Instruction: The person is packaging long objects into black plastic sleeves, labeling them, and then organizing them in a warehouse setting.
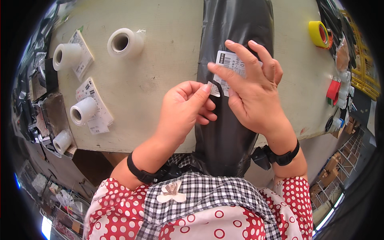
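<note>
A long package in black plastic film (238,24) lies lengthwise in front of me, running from the far edge of view almost to my apron. On its top is a white printed label (230,60) with barcodes. My left hand (182,106) pinches the label's near-left corner between thumb and fingers; a narrow black fold shows beside the fingertips. Over the label, my right hand (256,88) has its fingers spread, the index fingertip at the label's left edge. That hand hides the label's right part. Whether its other fingers press on the film I cannot tell.
On the table (160,24), left, stand clear film rolls, one alone (126,42) and two on stacks of printed labels (98,114). Yellow tape (318,34) and red tape (333,91) lie along the right edge. Another roll (62,142) sits beyond the left edge.
</note>
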Demonstrator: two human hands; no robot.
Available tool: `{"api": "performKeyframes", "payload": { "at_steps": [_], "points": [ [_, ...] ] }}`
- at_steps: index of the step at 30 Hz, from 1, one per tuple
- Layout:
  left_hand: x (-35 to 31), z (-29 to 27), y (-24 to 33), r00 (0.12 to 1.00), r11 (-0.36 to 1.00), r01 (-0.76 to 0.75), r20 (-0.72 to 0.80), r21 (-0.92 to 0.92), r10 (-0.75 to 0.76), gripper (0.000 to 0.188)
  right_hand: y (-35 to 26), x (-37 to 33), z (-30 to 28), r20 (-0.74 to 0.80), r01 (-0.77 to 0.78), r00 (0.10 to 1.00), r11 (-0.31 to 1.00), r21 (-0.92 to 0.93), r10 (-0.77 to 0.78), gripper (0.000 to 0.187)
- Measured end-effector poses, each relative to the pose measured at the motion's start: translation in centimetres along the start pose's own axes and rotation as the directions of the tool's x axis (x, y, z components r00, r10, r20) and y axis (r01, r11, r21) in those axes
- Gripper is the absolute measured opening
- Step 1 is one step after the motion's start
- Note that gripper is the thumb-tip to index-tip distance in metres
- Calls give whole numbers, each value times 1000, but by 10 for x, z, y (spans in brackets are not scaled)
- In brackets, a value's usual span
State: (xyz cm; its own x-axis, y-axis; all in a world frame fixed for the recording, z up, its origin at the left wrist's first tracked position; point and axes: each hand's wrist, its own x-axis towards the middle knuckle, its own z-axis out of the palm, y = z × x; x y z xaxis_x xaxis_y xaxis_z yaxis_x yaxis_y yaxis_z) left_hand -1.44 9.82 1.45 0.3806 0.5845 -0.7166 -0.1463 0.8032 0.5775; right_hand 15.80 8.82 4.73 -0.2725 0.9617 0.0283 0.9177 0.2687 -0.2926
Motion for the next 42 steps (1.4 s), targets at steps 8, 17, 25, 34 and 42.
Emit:
{"api": "performKeyframes", "payload": {
  "at_steps": [8, 17, 25, 34, 42],
  "points": [
    [4, 3, 2, 997, 998, 67, 37, -13, -66, 23, 2, 1, 1, 19, -14, 1000, 1000, -7, 14, 52],
    [4, 4, 0, 997, 996, 71, 37, -52, -69, 23, 2, 1, 0, 16, -23, 1000, 1000, -8, 23, 54],
    [5, 3, 0, 997, 996, 70, 38, -64, -67, 24, 1, 2, 1, 14, -19, 1000, 1000, -15, 19, 54],
    [3, 3, 0, 997, 995, 75, 27, -63, -73, 24, 2, 3, -2, 33, 11, 999, 1000, -19, -10, 54],
    [3, 5, -2, 997, 994, 65, 35, -84, -62, 24, 4, 2, 0, 35, 12, 999, 999, -31, -11, 55]
  ]
}}
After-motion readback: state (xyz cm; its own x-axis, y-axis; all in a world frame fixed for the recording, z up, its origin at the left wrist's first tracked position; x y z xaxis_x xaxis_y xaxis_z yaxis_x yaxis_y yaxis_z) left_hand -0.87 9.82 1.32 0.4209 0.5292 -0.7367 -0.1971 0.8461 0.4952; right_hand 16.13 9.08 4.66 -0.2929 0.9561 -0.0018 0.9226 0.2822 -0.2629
